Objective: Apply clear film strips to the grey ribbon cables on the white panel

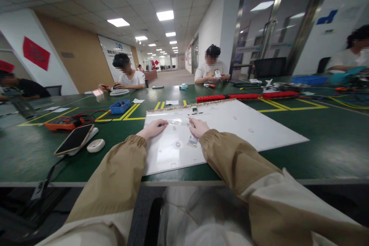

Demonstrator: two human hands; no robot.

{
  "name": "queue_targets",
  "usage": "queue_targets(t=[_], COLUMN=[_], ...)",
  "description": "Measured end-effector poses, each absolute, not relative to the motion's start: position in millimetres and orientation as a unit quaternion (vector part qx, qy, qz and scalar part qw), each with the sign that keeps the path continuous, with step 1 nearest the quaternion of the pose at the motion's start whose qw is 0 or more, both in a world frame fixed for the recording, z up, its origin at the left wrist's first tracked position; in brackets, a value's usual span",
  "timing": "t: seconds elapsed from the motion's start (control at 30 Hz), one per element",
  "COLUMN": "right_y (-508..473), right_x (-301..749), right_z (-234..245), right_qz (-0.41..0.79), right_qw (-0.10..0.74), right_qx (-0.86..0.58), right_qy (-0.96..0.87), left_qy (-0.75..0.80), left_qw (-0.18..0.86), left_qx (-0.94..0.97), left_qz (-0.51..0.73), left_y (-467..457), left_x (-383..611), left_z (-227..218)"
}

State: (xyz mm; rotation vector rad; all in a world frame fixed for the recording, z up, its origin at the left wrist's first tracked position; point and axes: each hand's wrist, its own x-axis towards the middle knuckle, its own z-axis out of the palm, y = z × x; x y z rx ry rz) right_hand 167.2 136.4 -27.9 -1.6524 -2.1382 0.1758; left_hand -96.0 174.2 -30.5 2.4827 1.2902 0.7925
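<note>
**Both Hands on a Clear Strip Over the White Panel**

From my seat at the far end of the feed, I have both sets of fingers in sight. My left hand (152, 128) pinches one end of a clear strip (179, 122), and a dark bit shows at those fingertips – too small for me to name. My right hand (199, 127) has its fingers closed at the strip's other end, so the piece spans the gap between the two, just over a white panel (227, 125).

I take the strip as the middle of my dial. Near it on the panel, a small silvery packet (192, 141) lies at 5 o'clock, just beside the right hand, and a small dark square (195, 110) sits at 2, by the panel's brownish back edge.

Farther out on the green counter (291, 165), a blue tray (119, 107) stands between 9 and 10, an orange meter (65, 123) with red leads at 9, and a phone (74, 139) almost at 9 as well, tilted up on something white. A white round piece (96, 145) lies between 8 and 9, near the phone. Red bars (227, 97) run behind the panel at 2.

Across the counter I see two co-workers in white tops – one (134, 78) between 10 and 11, the other (213, 70) at 1, holding a white object (217, 74).
</note>
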Motion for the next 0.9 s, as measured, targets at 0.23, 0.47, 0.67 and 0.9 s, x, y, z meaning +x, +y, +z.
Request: queue_targets(t=[0.23, 0.47, 0.67, 0.9], right_y=[134.1, 135.3, 133.9, 131.8], right_x=[167.2, 165.3, 164.9, 163.5], right_z=[-27.8, -28.6, -26.9, -23.8], right_qz=[0.078, 0.078, 0.077, 0.123], right_qw=[0.231, 0.209, 0.231, 0.246], right_qx=[-0.565, -0.586, -0.581, -0.572], right_qy=[-0.788, -0.779, -0.776, -0.773], left_qy=[0.440, 0.444, 0.446, 0.447], left_qw=[0.116, 0.114, 0.114, 0.116], left_qx=[0.848, 0.847, 0.848, 0.847], left_qz=[0.273, 0.268, 0.263, 0.262], left_y=[174.3, 174.4, 173.0, 172.7], left_x=[-95.8, -96.1, -95.8, -95.6], left_z=[-30.8, -30.5, -29.5, -29.3])
